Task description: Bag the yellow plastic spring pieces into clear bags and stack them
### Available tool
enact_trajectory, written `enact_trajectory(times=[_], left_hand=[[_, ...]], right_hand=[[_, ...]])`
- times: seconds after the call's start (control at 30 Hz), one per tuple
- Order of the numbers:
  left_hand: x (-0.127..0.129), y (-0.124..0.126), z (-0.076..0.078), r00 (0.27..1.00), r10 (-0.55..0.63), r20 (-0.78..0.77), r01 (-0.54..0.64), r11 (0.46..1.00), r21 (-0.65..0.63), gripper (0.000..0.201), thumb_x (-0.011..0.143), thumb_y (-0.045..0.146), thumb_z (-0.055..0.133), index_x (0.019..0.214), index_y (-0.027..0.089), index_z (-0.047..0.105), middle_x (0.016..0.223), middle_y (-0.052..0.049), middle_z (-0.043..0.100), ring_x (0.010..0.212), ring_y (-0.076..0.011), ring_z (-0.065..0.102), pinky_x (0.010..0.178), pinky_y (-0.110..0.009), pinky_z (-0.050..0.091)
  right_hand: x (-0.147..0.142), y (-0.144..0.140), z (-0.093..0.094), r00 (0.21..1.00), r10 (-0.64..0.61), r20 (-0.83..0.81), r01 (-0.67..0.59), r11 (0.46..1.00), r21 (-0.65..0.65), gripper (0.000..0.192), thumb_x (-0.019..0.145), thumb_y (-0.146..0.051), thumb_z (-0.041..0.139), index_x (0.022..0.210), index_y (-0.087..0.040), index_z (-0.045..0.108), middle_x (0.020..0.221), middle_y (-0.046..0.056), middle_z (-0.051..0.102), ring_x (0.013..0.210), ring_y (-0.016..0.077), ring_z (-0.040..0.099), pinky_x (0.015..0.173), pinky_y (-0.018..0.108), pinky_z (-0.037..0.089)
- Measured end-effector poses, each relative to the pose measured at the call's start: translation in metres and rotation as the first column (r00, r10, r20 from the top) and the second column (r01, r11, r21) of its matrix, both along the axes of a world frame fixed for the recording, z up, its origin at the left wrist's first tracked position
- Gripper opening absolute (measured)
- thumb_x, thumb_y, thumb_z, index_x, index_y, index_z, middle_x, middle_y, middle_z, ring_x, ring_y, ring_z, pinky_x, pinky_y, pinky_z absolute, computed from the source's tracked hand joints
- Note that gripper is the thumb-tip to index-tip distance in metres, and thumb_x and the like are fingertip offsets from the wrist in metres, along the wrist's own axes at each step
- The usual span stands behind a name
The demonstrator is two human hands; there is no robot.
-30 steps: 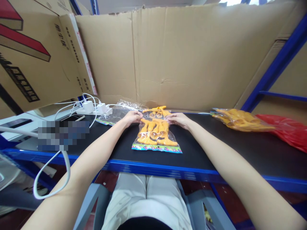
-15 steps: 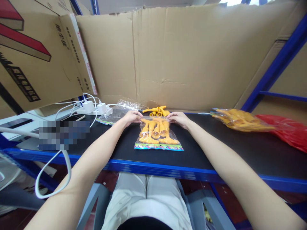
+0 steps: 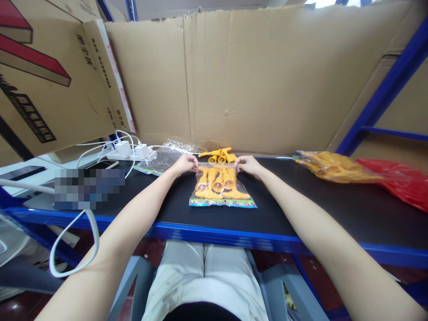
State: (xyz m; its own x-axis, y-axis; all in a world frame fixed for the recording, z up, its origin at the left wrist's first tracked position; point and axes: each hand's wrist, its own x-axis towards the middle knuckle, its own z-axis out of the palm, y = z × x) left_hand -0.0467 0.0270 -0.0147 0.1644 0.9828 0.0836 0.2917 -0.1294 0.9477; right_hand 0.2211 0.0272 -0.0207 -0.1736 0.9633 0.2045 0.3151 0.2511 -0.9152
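A clear plastic bag (image 3: 223,203) with a colourful printed strip lies on the black tabletop, the strip towards me. Inside it are several yellow-orange plastic pieces (image 3: 211,177) with cup-shaped ends. My left hand (image 3: 186,164) pinches the bag's far left corner between thumb and fingers. At the far right corner, my right hand (image 3: 248,166) pinches the bag in the same way. Just beyond the bag, between my hands, a small pile of loose yellow pieces (image 3: 220,156) rests near the cardboard.
Flat clear bags (image 3: 157,160) lie at the back left, by a white power strip (image 3: 132,152) with plugs and cables. A filled bag of yellow pieces (image 3: 334,167) and a red plastic bag (image 3: 401,180) lie on the right. A cardboard wall (image 3: 267,84) stands behind.
The near edge of the filled bag has shifted slightly away from me and to the right. Both hands keep their pinch on its far corners, nearly in the same place.
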Motion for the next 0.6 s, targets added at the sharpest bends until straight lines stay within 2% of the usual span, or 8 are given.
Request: enact_trajectory(times=[0.2, 0.3, 0.43, 0.5, 0.6], left_hand=[[-0.005, 0.012, -0.006, 0.968, 0.001, -0.249, 0.046, 0.982, 0.181, 0.024, 0.058, -0.005, 0.039, 0.052, 0.011, 0.056, 0.048, 0.002, 0.057, 0.051, -0.0088, 0.060, 0.057, -0.020, 0.051], [-0.014, 0.016, -0.007, 0.922, 0.083, -0.378, 0.020, 0.965, 0.260, 0.026, 0.058, -0.003, 0.038, 0.055, 0.012, 0.060, 0.049, 0.001, 0.058, 0.052, -0.0099, 0.060, 0.056, -0.019, 0.050], [-0.029, 0.019, -0.007, 0.861, 0.187, -0.474, -0.022, 0.943, 0.331, 0.027, 0.060, 0.000, 0.038, 0.060, 0.012, 0.062, 0.049, 0.000, 0.059, 0.053, -0.0119, 0.060, 0.060, -0.022, 0.050], [-0.031, 0.017, -0.005, 0.826, 0.256, -0.502, -0.025, 0.907, 0.421, 0.027, 0.062, 0.001, 0.038, 0.062, 0.013, 0.062, 0.056, -0.002, 0.061, 0.059, -0.0135, 0.061, 0.066, -0.025, 0.049], [-0.023, 0.010, 0.000, 0.809, 0.373, -0.454, -0.014, 0.785, 0.619, 0.026, 0.068, 0.004, 0.041, 0.077, 0.014, 0.063, 0.080, -0.006, 0.065, 0.081, -0.0168, 0.060, 0.079, -0.030, 0.046]], right_hand=[[0.006, 0.007, -0.004, 0.965, 0.015, 0.262, -0.053, 0.989, 0.139, 0.021, 0.058, 0.003, 0.041, 0.053, -0.014, 0.053, 0.047, -0.004, 0.051, 0.045, 0.0069, 0.046, 0.047, 0.019, 0.036], [0.013, 0.010, -0.005, 0.931, -0.016, 0.364, -0.054, 0.982, 0.183, 0.022, 0.057, 0.001, 0.038, 0.052, -0.014, 0.052, 0.046, -0.003, 0.051, 0.046, 0.0079, 0.047, 0.049, 0.019, 0.036], [0.018, 0.011, -0.006, 0.917, -0.028, 0.399, -0.036, 0.987, 0.154, 0.021, 0.058, 0.000, 0.036, 0.054, -0.015, 0.051, 0.047, -0.003, 0.052, 0.046, 0.0079, 0.047, 0.050, 0.019, 0.036], [0.018, 0.010, -0.004, 0.912, -0.013, 0.411, -0.047, 0.990, 0.135, 0.020, 0.058, 0.000, 0.036, 0.054, -0.015, 0.050, 0.049, -0.002, 0.052, 0.047, 0.0081, 0.048, 0.051, 0.019, 0.037], [0.015, 0.004, 0.000, 0.875, -0.030, 0.483, -0.061, 0.983, 0.171, 0.020, 0.058, -0.001, 0.035, 0.053, -0.015, 0.048, 0.051, -0.002, 0.054, 0.051, 0.0091, 0.049, 0.054, 0.020, 0.037]])
